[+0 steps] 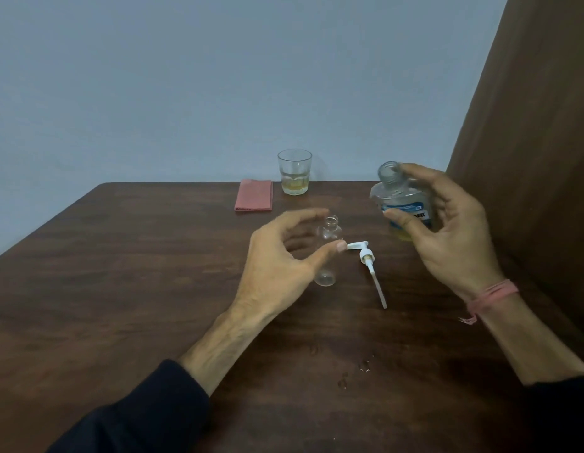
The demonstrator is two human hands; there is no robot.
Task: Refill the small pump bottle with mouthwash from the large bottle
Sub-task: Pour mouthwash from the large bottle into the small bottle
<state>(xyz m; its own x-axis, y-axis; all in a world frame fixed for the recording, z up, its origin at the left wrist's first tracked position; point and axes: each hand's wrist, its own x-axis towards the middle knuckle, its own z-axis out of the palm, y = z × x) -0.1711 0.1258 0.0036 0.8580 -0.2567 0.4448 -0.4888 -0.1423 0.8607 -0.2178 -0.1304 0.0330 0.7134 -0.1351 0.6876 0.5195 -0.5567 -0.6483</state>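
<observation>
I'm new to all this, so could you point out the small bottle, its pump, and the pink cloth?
small bottle [328,253], head view, on its clear body.
pump [366,254], head view, on its white collar.
pink cloth [254,195], head view, on its folded middle.

The only readable lettering is on the blue-and-white label of the large mouthwash bottle [402,204], just beyond the right hand [447,230]. The bold dark letters "ME" show at the label's right end, just past the thumb. The finer white print on the blue band above is too small to read.
</observation>
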